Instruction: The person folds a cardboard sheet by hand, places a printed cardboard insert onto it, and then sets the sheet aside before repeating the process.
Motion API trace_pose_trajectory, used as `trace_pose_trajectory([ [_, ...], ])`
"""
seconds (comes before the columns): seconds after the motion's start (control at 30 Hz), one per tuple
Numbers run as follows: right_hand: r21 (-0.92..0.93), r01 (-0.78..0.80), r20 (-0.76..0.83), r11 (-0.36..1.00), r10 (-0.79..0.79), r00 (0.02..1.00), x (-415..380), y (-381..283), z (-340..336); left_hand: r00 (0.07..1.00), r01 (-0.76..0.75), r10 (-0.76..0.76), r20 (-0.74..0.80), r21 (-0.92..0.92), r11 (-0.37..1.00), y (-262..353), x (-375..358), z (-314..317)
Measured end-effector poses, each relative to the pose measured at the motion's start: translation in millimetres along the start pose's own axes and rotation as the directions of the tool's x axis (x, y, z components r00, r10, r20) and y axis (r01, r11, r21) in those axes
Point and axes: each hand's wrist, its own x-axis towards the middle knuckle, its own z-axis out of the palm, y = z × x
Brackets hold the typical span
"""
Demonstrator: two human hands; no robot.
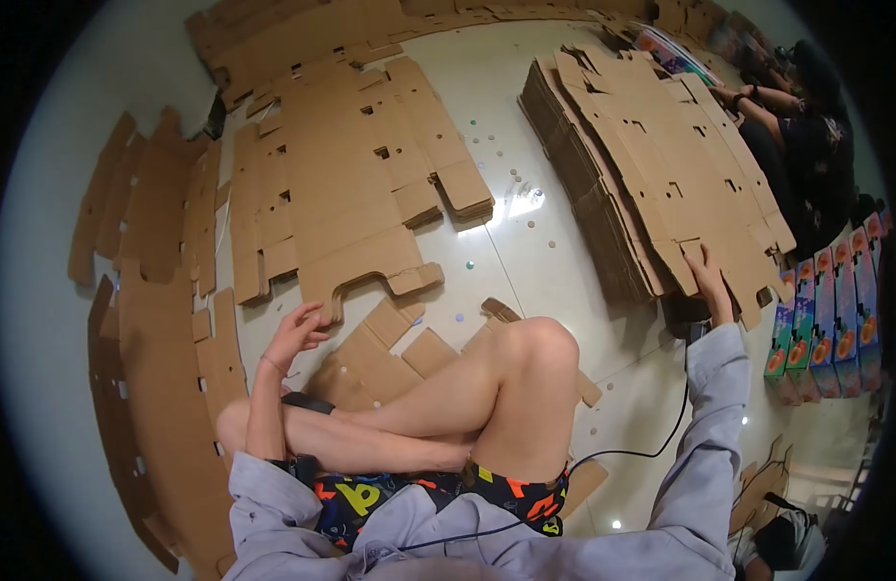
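Right hand [704, 276] at the near edge of the right-side cardboard stack [661, 145], left hand [298, 334] loose by the left-side pile [341, 184].
The right fingers lie over the stack's top sheet; what the thumb does is hidden, so whether they pinch it I cannot tell. The left hand is half-curled and empty. Good handling likely means separating one sheet cleanly and supporting it with both hands, so its cut flaps neither snag nor bend.

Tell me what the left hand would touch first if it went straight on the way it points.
The left hand would probably meet the near edge of the cardboard stack just ahead of it, though depth is hard to judge.
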Motion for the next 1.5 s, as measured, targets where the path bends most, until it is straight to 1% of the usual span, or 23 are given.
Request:
trace_pose_trajectory([
  [0.07,-0.058,0.071,-0.011,0.996,-0.071,0.997,51.4,50.6,-2.8,1.000,0.016,-0.016,-0.016,0.013,1.000,-1.8,-0.8,0.5],
  [0.1,-0.040,0.024,-0.022,0.999,-0.025,0.999,33.1,22.7,-5.5,1.000,0.025,-0.024,-0.017,0.040,0.999,-1.7,-1.0,0.1],
  [0.2,-0.081,0.180,0.048,0.980,-0.176,0.983,22.8,18.5,-5.8,0.999,0.039,-0.039,-0.011,0.076,0.996,-0.7,1.3,3.8],
  [0.33,0.173,0.270,0.149,0.947,-0.296,0.944,2.5,11.8,-3.8,0.999,0.036,-0.036,0.002,0.065,0.997,-3.7,2.6,6.8],
  [0.47,0.208,0.094,0.243,0.974,-0.145,0.959,-28.2,-29.5,-8.1,1.000,0.025,-0.027,0.015,0.108,0.994,-5.1,3.8,5.6],
  [0.5,0.162,0.079,0.278,0.984,-0.122,0.953,-24.8,-28.8,-10.4,1.000,0.023,-0.025,0.014,0.117,0.993,-4.8,4.0,5.3],
  [0.6,0.042,-0.119,0.404,0.992,0.092,0.910,-25.8,-55.1,-35.5,1.000,0.015,-0.017,0.009,0.150,0.989,-5.6,0.5,4.8],
  [0.63,-0.104,-0.186,0.415,0.977,0.212,0.885,-19.5,-61.5,-40.7,1.000,0.013,-0.015,0.010,0.169,0.985,-5.7,-1.3,3.8],
  [0.67,-0.402,-0.182,0.339,0.897,0.331,0.881,-12.2,-69.2,-47.3,1.000,0.013,-0.016,0.011,0.187,0.982,-6.6,-3.1,2.1],
  [0.73,-0.517,-0.027,0.163,0.855,0.130,0.978,-10.4,-77.2,-43.5,1.000,-0.002,-0.002,0.018,0.203,0.979,-11.4,-1.2,0.5],
  [0.77,-0.536,0.077,0.130,0.840,-0.008,0.991,-14.8,-75.1,-31.8,1.000,-0.007,0.002,0.025,0.213,0.977,-13.5,0.1,0.7],
  [0.8,-0.557,0.177,0.099,0.811,-0.147,0.984,-27.7,-79.4,-7.2,0.999,-0.028,0.019,0.042,0.218,0.976,-13.8,1.1,2.9],
  [0.83,-0.579,0.274,0.072,0.768,-0.287,0.955,-37.8,-83.2,18.0,0.998,-0.049,0.037,0.057,0.223,0.974,-13.1,1.4,5.8],
  [0.87,-0.611,0.237,0.147,0.756,-0.185,0.972,-44.2,-83.0,38.7,0.996,-0.069,0.053,0.074,0.228,0.971,-12.7,1.0,8.4],
  [0.9,-0.772,0.171,0.013,0.612,-0.254,0.967,-65.0,-90.4,63.5,0.996,-0.059,0.041,0.082,0.235,0.970,-12.3,0.9,11.2],
  [0.93,-0.757,0.134,-0.053,0.639,-0.265,0.963,-63.5,-84.4,82.1,0.995,-0.052,0.030,0.093,0.246,0.968,-10.3,2.5,13.7],
  [1.0,-0.669,0.078,-0.264,0.739,-0.334,0.905,-78.6,-80.8,108.3,0.991,-0.067,0.035,0.130,0.252,0.965,-6.7,2.5,18.7],
  [1.1,-0.684,0.050,-0.218,0.728,-0.270,0.938,-86.8,-96.5,104.5,0.979,-0.121,0.075,0.189,0.241,0.963,-6.3,-2.7,22.1],
  [1.2,-0.702,0.168,-0.162,0.693,-0.385,0.909,-85.9,-85.8,102.7,0.965,-0.159,0.095,0.243,0.260,0.952,-7.1,1.3,24.5],
  [1.3,-0.656,0.226,-0.181,0.720,-0.441,0.879,-93.4,-80.1,107.0,0.958,-0.173,0.090,0.273,0.298,0.939,-12.4,5.1,24.3],
  [1.4,-0.616,0.211,-0.199,0.759,-0.409,0.890,-96.6,-86.8,107.8,0.953,-0.169,0.072,0.294,0.317,0.933,-13.1,7.5,24.1],
  [1.5,-0.540,0.109,-0.170,0.835,-0.235,0.957,-97.1,-103.5,105.0,0.956,-0.143,0.046,0.291,0.323,0.936,-11.3,5.3,24.4],
])
